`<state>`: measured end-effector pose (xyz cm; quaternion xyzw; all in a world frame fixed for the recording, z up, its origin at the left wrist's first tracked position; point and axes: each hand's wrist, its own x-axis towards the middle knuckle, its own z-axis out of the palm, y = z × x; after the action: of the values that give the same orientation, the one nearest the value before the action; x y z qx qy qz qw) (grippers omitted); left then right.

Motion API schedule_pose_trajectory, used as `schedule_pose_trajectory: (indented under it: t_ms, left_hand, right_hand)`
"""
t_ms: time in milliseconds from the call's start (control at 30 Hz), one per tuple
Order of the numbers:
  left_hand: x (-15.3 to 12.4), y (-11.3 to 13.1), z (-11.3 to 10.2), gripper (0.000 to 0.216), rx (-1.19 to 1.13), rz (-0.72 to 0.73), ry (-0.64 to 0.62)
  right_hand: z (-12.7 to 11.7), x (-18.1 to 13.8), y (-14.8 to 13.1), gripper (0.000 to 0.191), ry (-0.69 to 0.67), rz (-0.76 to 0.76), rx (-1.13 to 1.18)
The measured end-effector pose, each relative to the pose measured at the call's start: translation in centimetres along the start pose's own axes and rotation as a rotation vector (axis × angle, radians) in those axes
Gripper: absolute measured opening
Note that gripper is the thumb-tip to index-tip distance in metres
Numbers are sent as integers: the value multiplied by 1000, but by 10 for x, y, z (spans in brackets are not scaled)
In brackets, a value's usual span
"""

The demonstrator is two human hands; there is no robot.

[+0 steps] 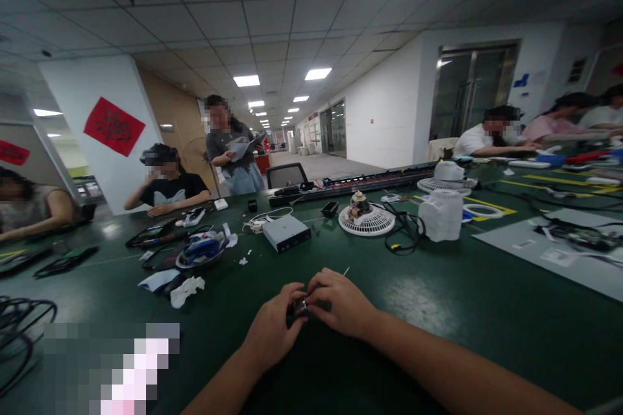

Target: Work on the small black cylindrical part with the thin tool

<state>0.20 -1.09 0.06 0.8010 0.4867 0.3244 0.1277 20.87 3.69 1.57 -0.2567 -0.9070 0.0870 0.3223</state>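
Note:
Just above the green table, my left hand (276,322) is closed around a small dark part with a shiny metallic face (300,307). The fingertips of my right hand (339,303) are pinched together at the right edge of this same part. Both hands are close together, and the fingers cover most of the part, so its exact kind does not show. A thin pale stick (346,271) pokes out past the back of my right hand; whether it is held or lies behind cannot be told.
Beyond my hands are a grey metal drive box (286,233), a small black tray (329,209), a white fan grille with a motor (366,219) and a white housing (440,215) with a black cable. Blue-and-white parts (202,248) lie left. A grey mat (555,259) lies right. Several people surround the table.

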Motion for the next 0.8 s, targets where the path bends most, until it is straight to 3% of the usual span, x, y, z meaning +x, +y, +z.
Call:
schedule_pose_trajectory:
  t_ms: [200,400,600,800]
  left_hand:
    - [-1,2,-2,48,45,74,-10]
    - [-1,7,-4,41,52,79,-16]
    - [1,11,-9,40,145,219,-59]
    - [1,15,-11,43,121,281,17]
  right_hand:
    - [6,0,3,2,28,96,94]
    - [8,1,5,11,71,171,114]
    - [4,-2,5,16,111,208,201]
    - [4,-3,-3,13,113,288,206]
